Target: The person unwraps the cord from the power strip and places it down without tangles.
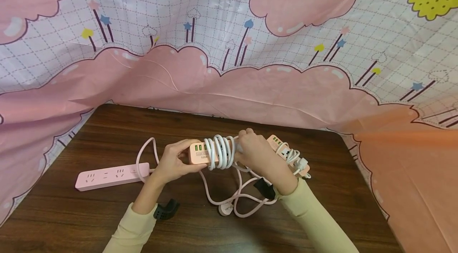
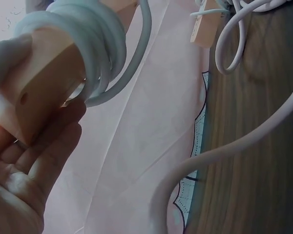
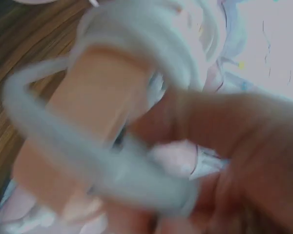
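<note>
Strip [image 1: 198,157] sits held above bench [image 1: 193,221], left grip [image 1: 171,164] curled round one end, right grip [image 1: 255,151] pinching white cord [image 3: 144,185] at the other; cord should handle best with strip steady, tension even, turns uncrossed.

The head view looks forward and down; both wrist views share its wrapped strip [image 1: 200,156] up close.

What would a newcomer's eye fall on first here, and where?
White fabric patterned with pink clouds hangs behind the dark wooden table. Over the table's middle, the left hand holds a peach plastic power strip wound with white cable. A long pale pink power strip lies at the table's left.
</note>
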The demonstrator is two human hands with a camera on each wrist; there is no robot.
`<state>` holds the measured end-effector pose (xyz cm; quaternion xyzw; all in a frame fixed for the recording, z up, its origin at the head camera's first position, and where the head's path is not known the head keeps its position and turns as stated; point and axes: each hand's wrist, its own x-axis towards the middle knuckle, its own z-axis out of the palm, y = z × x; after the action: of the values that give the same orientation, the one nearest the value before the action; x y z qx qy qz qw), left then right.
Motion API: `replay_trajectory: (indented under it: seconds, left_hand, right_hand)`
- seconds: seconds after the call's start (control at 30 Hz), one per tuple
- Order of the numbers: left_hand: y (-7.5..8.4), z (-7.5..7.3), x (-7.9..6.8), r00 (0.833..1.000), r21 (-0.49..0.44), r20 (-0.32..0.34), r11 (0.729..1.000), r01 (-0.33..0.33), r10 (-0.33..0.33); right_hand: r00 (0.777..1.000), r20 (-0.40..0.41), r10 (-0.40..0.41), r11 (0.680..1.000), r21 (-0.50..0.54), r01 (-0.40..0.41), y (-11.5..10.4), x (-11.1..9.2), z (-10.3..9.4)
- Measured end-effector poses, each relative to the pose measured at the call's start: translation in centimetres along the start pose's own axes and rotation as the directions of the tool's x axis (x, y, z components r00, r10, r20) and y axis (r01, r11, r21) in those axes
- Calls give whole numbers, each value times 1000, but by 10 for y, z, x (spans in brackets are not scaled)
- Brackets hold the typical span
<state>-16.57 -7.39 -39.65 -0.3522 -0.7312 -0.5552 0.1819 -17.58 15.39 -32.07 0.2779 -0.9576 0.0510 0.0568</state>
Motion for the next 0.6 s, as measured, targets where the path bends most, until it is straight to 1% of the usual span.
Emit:
replay_trajectory:
  seconds: [0.1, 0.23, 0.33, 0.47, 0.6]
  left_hand:
    - [-1, 2, 0, 1000, -2, -5, 1000, -11, 11]
    - [-2, 2, 1, 999, 7, -6, 999, -32, 32]
    - [-3, 1, 1, 999, 13, -6, 999, -35, 36]
    - [-3, 0, 1, 999, 8, -3, 999, -37, 37]
    - [-4, -1, 0, 999, 0, -3, 999, -35, 35]
  right_hand:
    - [997, -2, 72, 997, -42, -72, -8, -1, -2]
    - [993, -18, 114, 992, -58, -115, -9, -1, -1]
    - [990, -7, 144, 990, -7, -144, -6, 1, 0]
    - [980, 41, 196, 977, 81, -199, 1, 4, 3]
    - [975, 70, 209, 967, 136, -217, 7, 6, 3]
